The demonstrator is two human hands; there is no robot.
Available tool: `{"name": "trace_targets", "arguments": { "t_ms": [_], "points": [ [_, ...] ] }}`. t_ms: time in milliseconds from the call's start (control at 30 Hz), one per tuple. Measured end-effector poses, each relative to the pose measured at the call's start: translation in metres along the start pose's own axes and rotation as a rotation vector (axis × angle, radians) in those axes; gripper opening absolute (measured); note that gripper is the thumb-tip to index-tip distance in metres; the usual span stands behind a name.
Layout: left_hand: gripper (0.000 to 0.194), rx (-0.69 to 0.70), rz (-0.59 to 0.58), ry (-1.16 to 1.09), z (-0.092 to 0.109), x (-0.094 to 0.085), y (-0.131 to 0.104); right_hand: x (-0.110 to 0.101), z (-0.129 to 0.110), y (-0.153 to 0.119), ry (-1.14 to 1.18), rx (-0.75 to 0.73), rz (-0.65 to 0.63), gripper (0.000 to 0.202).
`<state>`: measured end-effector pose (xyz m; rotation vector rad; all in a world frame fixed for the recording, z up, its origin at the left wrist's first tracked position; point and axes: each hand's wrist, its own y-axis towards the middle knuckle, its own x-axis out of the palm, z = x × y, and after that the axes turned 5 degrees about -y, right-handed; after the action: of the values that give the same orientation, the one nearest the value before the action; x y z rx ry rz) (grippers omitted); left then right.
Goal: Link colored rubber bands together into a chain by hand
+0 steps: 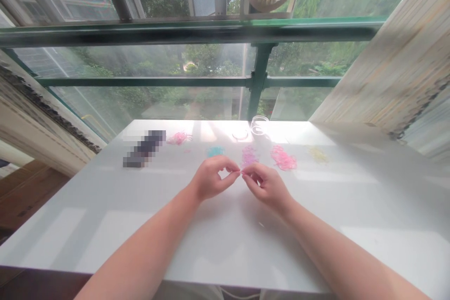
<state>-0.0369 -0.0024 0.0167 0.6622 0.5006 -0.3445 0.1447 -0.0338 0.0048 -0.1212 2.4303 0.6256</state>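
My left hand [215,177] and my right hand [266,182] meet at the fingertips above the middle of the white table [133,225]. Each one is closed in a pinch. Whatever lies between the fingertips is too small to make out. Just beyond the hands is a purple pile [250,154] of small thin pieces, maybe little bands or loops. A teal pile [215,151] lies past my left hand, partly hidden by it. To the right are a bright pink pile [284,158] and a pale yellow pile [318,153].
At the back stands a clear round container [259,125], with a thin ring-like item [240,135] beside it. Another pink pile [180,138] lies at the back left, near a dark blurred-out object [146,148]. Behind the table runs a green railing [176,33] before the window; curtains [372,56] hang at both sides.
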Motion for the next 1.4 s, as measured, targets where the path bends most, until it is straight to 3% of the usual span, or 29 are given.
{"name": "trace_targets", "arguments": {
  "t_ms": [800,1400],
  "points": [
    [0.006,0.045,-0.018,-0.004,-0.0038,-0.0002,-0.0003,-0.0011,0.0046,-0.0020,0.046,-0.037,0.100,0.007],
    [0.007,0.056,-0.032,0.008,-0.0052,0.0000,0.0012,0.0005,0.0093,-0.0008,0.019,-0.058,0.089,0.009]
  ]
}}
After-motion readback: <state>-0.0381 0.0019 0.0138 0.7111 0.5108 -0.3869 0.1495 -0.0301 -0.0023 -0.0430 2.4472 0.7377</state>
